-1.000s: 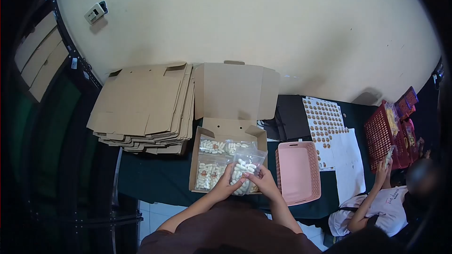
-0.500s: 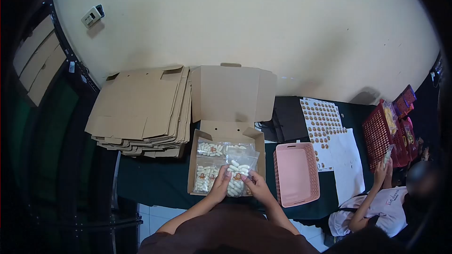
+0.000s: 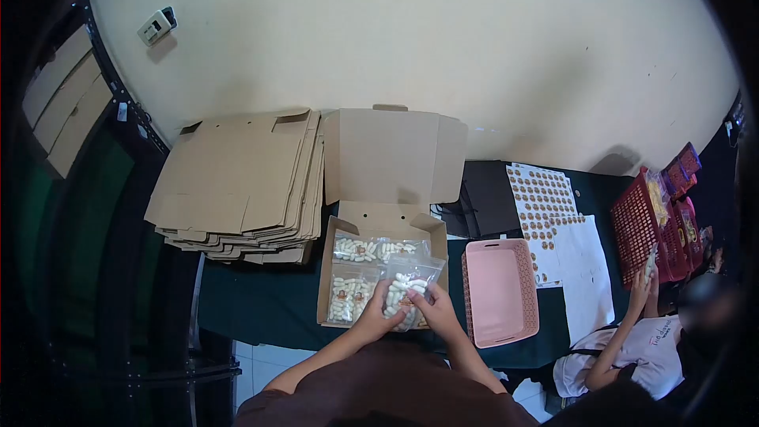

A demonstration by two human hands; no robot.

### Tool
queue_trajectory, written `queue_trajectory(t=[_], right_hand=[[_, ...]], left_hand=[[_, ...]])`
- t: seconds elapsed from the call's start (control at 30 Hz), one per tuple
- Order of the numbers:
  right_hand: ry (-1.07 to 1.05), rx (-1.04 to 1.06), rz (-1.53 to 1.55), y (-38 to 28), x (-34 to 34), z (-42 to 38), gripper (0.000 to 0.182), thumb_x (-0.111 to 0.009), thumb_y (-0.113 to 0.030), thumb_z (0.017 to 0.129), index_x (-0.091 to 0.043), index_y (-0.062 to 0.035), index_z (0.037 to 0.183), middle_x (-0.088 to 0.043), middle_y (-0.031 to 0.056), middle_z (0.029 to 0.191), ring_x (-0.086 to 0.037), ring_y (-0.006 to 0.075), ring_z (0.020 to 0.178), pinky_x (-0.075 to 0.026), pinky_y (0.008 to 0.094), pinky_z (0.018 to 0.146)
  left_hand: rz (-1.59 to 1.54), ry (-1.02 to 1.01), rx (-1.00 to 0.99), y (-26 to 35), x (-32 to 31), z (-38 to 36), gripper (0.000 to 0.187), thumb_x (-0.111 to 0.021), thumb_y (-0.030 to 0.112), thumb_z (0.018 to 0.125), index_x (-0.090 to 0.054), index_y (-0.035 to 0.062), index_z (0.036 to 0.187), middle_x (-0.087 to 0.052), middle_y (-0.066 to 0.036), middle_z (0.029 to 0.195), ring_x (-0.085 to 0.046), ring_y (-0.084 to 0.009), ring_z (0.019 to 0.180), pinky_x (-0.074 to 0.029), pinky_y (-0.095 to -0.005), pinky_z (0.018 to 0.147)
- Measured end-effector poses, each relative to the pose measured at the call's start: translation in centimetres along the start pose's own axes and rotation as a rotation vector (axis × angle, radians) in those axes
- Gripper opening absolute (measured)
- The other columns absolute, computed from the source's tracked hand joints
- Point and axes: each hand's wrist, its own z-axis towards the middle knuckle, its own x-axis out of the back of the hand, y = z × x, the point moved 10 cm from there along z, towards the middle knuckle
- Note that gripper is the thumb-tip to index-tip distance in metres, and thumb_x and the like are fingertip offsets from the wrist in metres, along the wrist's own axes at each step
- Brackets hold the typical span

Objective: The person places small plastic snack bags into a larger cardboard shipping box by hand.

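A clear bag of white pieces (image 3: pixel 410 283) is held between both my hands over the front right of an open cardboard box (image 3: pixel 324 289). My left hand (image 3: pixel 378 312) grips its left side, and my right hand (image 3: pixel 437 310) grips its right side. Inside the box, another filled bag (image 3: pixel 348 292) lies at the front left, and more bagged white pieces (image 3: pixel 360 248) lie along the back. The box lid (image 3: pixel 383 154) stands raised against the wall. My hands hide part of the held bag and the box's front right.
Flattened cardboard boxes (image 3: pixel 225 178) are stacked at left. A pink basket (image 3: pixel 501 289) stands to the right, near sticker sheets (image 3: pixel 541 205) and a black folder (image 3: pixel 486 198). Farther right are a red basket (image 3: pixel 636 225) and another person (image 3: pixel 632 356) holding a small packet.
The held bag has tilted, its top leaning to the right. My right hand has shifted slightly right along with it.
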Motion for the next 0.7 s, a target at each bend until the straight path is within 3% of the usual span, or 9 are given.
queue_trajectory(t=[0.07,0.27,0.33,0.37,0.47,0.53,0.6,0.63,0.7], right_hand=[[0.038,0.000,0.100,-0.5,0.0,0.0,0.033,-0.059,-0.015,0.085,-0.050,0.0022,0.111,-0.057,0.0061,0.100,-0.054,0.0107,0.091,-0.044,0.0250,0.080],[0.046,0.088,-0.009,-1.7,-0.5,-0.3,0.027,-0.056,-0.013,0.086,-0.053,0.0028,0.108,-0.058,0.0070,0.098,-0.054,0.0115,0.091,-0.044,0.0249,0.080],[0.260,0.113,0.161,-1.7,1.9,-0.4,0.025,-0.056,-0.012,0.086,-0.054,0.0028,0.106,-0.060,0.0078,0.095,-0.055,0.0119,0.089,-0.044,0.0254,0.079],[0.259,0.082,0.238,-0.6,2.9,-0.3,0.019,-0.057,-0.010,0.085,-0.060,0.0017,0.100,-0.061,0.0074,0.093,-0.054,0.0102,0.091,-0.043,0.0238,0.079],[0.278,0.173,0.054,-2.9,3.8,-0.8,0.016,-0.057,-0.011,0.085,-0.063,0.0019,0.093,-0.063,0.0081,0.089,-0.055,0.0113,0.090,-0.043,0.0248,0.078],[0.240,0.276,-0.153,-3.1,4.0,-0.9,0.017,-0.057,-0.011,0.085,-0.062,0.0036,0.093,-0.063,0.0096,0.090,-0.057,0.0153,0.085,-0.045,0.0277,0.078],[0.036,0.241,-0.351,-2.2,1.9,-0.8,0.019,-0.057,-0.011,0.085,-0.062,0.0045,0.093,-0.062,0.0111,0.093,-0.056,0.0162,0.089,-0.043,0.0284,0.080],[0.031,0.212,-0.383,-1.9,1.7,-1.1,0.019,-0.058,-0.011,0.085,-0.062,0.0044,0.094,-0.061,0.0115,0.094,-0.054,0.0164,0.090,-0.042,0.0286,0.080],[-0.001,0.127,-0.326,-0.2,1.6,-1.2,0.024,-0.054,-0.017,0.087,-0.061,0.0044,0.095,-0.060,0.0107,0.091,-0.055,0.0174,0.088,-0.042,0.0275,0.079]], left_hand=[[0.057,-0.035,0.011,0.2,-0.5,-0.3,0.053,-0.060,0.008,0.080,-0.028,0.0024,0.122,-0.042,-0.010,0.113,-0.042,-0.0155,0.106,-0.033,-0.0273,0.091],[0.125,-0.048,0.011,0.3,-0.3,0.0,0.061,-0.065,0.011,0.077,-0.027,0.0008,0.123,-0.042,-0.011,0.114,-0.042,-0.0163,0.108,-0.033,-0.0285,0.093],[0.286,-0.098,-0.011,0.8,-0.9,-0.2,0.064,-0.065,0.014,0.078,-0.026,-0.0006,0.126,-0.042,-0.011,0.116,-0.042,-0.0172,0.108,-0.033,-0.0295,0.093],[0.284,-0.098,-0.009,0.5,-0.9,-0.4,0.064,-0.065,0.014,0.078,-0.026,-0.0006,0.126,-0.042,-0.011,0.116,-0.042,-0.0172,0.108,-0.033,-0.0295,0.093],[0.304,-0.071,0.034,-0.9,-0.5,-0.1,0.055,-0.067,0.016,0.077,-0.037,0.0040,0.122,-0.050,-0.013,0.105,-0.050,-0.0190,0.097,-0.040,-0.0312,0.086],[0.097,-0.010,0.127,-1.0,0.1,0.1,0.046,-0.066,0.016,0.078,-0.043,0.0038,0.116,-0.052,-0.011,0.099,-0.051,-0.0174,0.096,-0.041,-0.0313,0.085],[0.118,0.050,-0.180,1.7,1.0,0.9,0.030,-0.064,0.014,0.080,-0.052,0.0022,0.105,-0.053,-0.009,0.097,-0.052,-0.0176,0.093,-0.041,-0.0311,0.084],[0.171,0.088,-0.226,2.2,1.5,1.0,0.016,-0.062,0.014,0.081,-0.059,0.0006,0.089,-0.056,-0.008,0.095,-0.054,-0.0176,0.090,-0.040,-0.0295,0.084],[0.170,0.113,-0.131,1.5,2.1,1.0,0.016,-0.062,0.015,0.082,-0.060,0.0001,0.086,-0.057,-0.008,0.093,-0.054,-0.0172,0.090,-0.040,-0.0289,0.085]])
